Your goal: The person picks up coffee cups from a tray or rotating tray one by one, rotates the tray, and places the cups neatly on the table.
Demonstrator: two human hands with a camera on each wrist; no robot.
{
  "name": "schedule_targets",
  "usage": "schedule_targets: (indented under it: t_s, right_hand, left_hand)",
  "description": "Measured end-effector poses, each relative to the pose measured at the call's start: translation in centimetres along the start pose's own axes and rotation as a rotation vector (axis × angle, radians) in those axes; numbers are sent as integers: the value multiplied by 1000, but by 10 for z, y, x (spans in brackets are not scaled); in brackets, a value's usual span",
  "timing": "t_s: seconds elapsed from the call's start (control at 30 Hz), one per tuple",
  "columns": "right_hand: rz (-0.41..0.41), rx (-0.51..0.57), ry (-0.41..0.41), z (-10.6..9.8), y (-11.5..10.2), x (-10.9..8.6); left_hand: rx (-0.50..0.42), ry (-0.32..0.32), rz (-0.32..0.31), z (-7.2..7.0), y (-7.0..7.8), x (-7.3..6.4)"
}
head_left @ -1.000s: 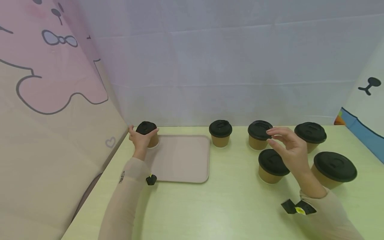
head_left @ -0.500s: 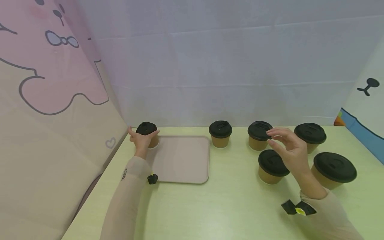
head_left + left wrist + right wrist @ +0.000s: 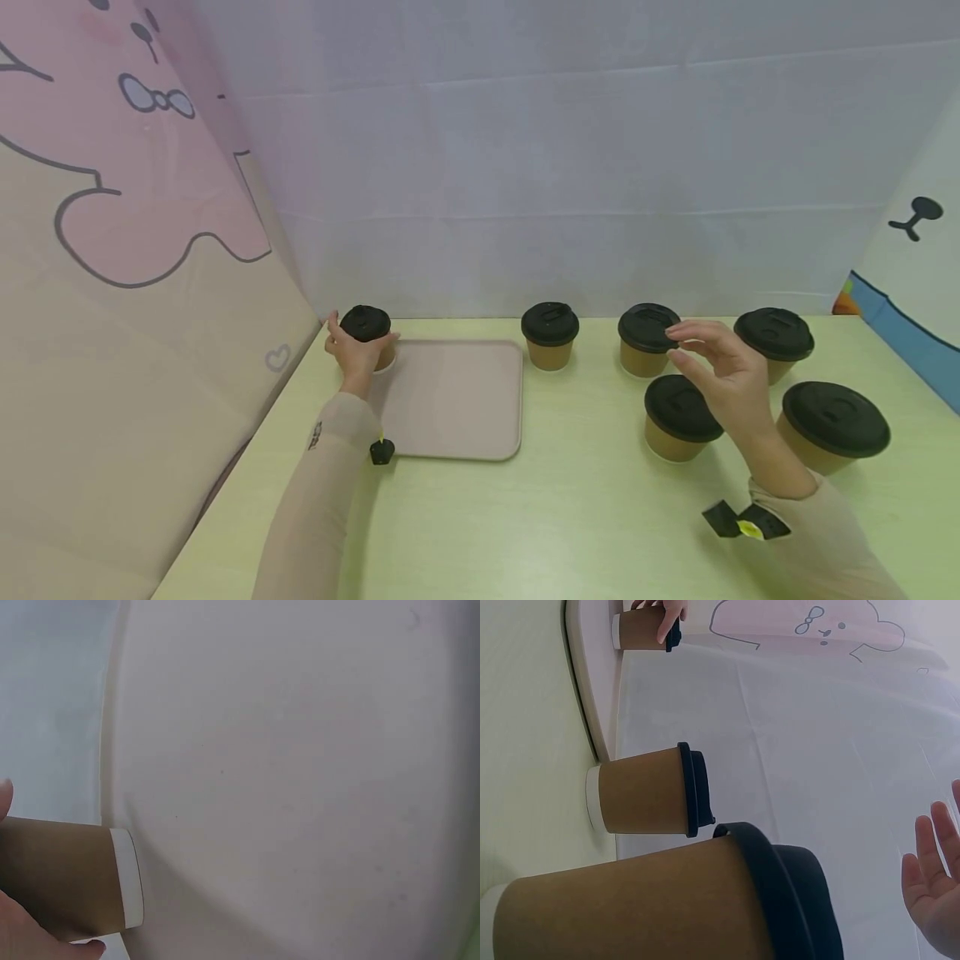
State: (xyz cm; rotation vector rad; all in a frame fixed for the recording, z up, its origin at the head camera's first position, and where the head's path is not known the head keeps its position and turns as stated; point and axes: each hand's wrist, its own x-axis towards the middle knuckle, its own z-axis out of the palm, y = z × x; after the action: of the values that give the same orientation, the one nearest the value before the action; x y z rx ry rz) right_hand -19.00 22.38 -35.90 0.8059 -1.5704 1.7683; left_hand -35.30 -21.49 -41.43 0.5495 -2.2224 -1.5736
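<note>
A brown paper coffee cup with a black lid (image 3: 365, 323) stands upright at the far left corner of the beige tray (image 3: 450, 400). My left hand (image 3: 356, 357) grips that cup, thumb on its right side and fingers round the left. In the left wrist view the cup's brown wall (image 3: 60, 877) and white base show at the tray's edge. My right hand (image 3: 727, 375) hovers over the cups on the right, fingers loosely bent, holding nothing. Below it stands a lidded cup (image 3: 678, 417), partly covered by the hand; another cup (image 3: 645, 337) is just behind the fingertips.
More lidded coffee cups stand on the pale green table (image 3: 525, 525): one right of the tray (image 3: 551, 335), one at the back right (image 3: 776, 333) and one at the near right (image 3: 834, 421). A grey-white cloth wall (image 3: 525, 167) rises behind them.
My left hand shifts very slightly on the cup, its thumb a little lower. The cup, the tray and my right hand stay practically where they were.
</note>
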Motion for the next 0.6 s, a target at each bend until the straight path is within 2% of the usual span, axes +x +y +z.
schedule_targets:
  t_s: [0.13, 0.6]
  right_hand:
    - [2, 2, 1, 0, 0, 0]
    - [-1, 5, -5, 0, 1, -1]
  left_hand:
    - [10, -2, 6, 2, 0, 0]
    - [-45, 18, 44, 3, -7, 1]
